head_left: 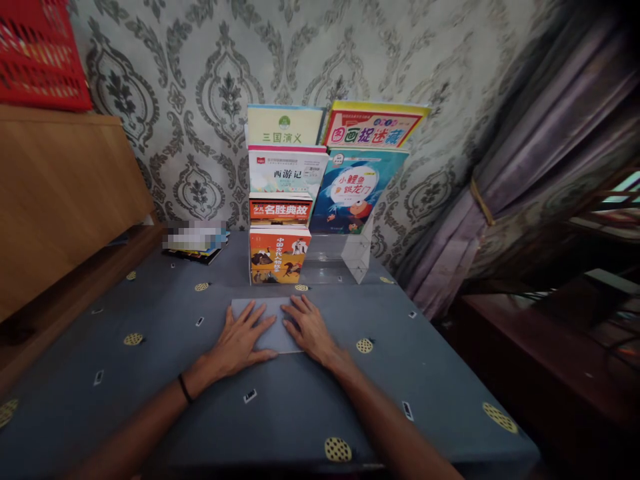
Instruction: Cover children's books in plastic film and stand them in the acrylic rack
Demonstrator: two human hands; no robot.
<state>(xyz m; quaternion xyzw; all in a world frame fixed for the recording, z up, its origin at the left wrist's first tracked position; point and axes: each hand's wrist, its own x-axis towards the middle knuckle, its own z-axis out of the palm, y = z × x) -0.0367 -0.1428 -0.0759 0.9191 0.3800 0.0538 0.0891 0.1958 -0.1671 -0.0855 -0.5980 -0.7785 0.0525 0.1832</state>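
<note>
A thin, pale grey-blue rectangle (281, 339) lies flat on the table in front of the book rack; whether it is a book or a panel I cannot make out. My left hand (243, 339) rests palm down across its left part, fingers spread. Over its right edge lies my right hand (311, 331), also palm down with fingers stretched out. Neither hand grips anything. Just behind stands a clear tiered rack (357, 259). Its left column holds an orange book (280, 257) at the front, with several more books stepped up behind. A blue book (357, 190) leans in the right column.
A patterned grey-blue cloth (175, 373) covers the table. A small stack of books (197, 241) lies at the back left. To the left are a wooden cabinet (65, 200) and a red basket (43, 60). A purple curtain (465, 207) hangs at the right.
</note>
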